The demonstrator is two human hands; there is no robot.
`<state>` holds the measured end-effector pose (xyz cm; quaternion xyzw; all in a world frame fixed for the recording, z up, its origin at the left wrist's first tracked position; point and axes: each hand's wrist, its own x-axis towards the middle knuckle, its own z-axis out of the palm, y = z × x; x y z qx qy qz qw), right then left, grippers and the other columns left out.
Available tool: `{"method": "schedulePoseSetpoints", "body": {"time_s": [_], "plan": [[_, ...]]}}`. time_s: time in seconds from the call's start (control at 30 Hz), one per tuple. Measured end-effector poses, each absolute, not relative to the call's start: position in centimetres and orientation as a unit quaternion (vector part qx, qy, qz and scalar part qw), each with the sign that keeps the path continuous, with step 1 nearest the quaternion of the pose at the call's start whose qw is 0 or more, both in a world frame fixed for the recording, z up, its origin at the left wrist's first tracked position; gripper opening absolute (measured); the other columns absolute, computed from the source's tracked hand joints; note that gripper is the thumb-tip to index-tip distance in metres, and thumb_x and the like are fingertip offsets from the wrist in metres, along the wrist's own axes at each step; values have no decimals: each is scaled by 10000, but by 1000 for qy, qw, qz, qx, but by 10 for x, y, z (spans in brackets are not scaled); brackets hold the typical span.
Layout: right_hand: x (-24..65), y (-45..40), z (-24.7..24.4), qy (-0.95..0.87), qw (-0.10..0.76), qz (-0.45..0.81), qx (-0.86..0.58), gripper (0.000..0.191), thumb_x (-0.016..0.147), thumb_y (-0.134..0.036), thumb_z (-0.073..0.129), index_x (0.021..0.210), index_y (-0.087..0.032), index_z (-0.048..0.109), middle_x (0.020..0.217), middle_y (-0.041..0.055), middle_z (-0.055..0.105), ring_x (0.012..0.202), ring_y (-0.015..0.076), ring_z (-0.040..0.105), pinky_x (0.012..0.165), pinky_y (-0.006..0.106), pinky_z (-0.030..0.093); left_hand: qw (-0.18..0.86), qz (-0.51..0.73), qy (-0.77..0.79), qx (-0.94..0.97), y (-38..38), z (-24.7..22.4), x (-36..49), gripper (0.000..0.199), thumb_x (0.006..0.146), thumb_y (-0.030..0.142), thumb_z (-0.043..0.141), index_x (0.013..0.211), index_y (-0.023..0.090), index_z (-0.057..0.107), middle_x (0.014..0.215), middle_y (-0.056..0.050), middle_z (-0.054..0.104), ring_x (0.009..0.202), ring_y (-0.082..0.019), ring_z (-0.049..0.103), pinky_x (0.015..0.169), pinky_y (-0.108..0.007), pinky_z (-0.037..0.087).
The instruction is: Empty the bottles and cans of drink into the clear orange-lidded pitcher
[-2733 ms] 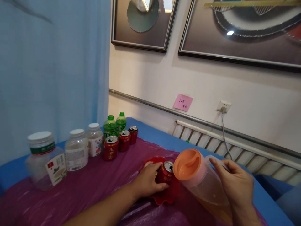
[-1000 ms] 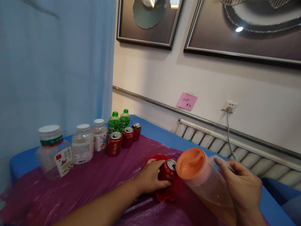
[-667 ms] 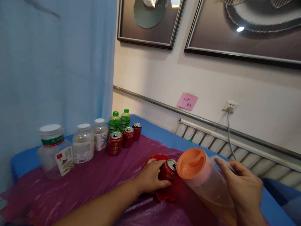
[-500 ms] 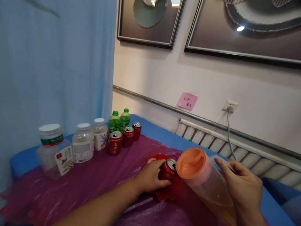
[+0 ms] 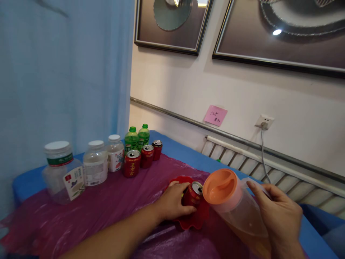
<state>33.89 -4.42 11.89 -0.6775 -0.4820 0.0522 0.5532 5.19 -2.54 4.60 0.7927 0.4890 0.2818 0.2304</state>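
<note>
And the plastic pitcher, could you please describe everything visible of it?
The plastic pitcher has a translucent body, a pale handle and a ridged orange lid. Brownish liquid shows inside. The right hand grips the handle; the pitcher is tilted, its lid beside the top of the red drink can; whether they touch is unclear. Its base is out of view.

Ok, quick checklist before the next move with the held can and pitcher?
1. Left hand gripping red can: ok, thumb and fingers around it.
2. Right hand holding pitcher: ok.
3. Orange lid on pitcher: ok.
4. Pitcher upright: not ok, tilted toward the can.
5. Red dish below can: ok; whether they touch is hidden.
6. Can and pitcher touching: cannot tell, very close in view.
</note>
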Motion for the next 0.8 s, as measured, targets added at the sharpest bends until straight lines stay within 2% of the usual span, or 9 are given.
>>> {"method": "schedulePoseSetpoints", "body": {"time_s": [0.5,0.8], "plan": [[341,-44,117,-488,551,24,-677,530,639,-754,720,624,-224,690,553,-27,527,591,168,522,522,262,341,229,282,493,791,-26,48,53,612,660,480,816,1216,287,650,1143,-39,729,1052,-313,630,976,-404,446],[340,-46,118,-475,547,43,-688,540,620,-768,721,627,-230,681,575,-32,511,628,169,508,563,270,337,235,281,495,788,-27,50,53,611,660,475,818,1218,290,652,1139,-43,727,1066,-322,621,983,-412,441]]}}
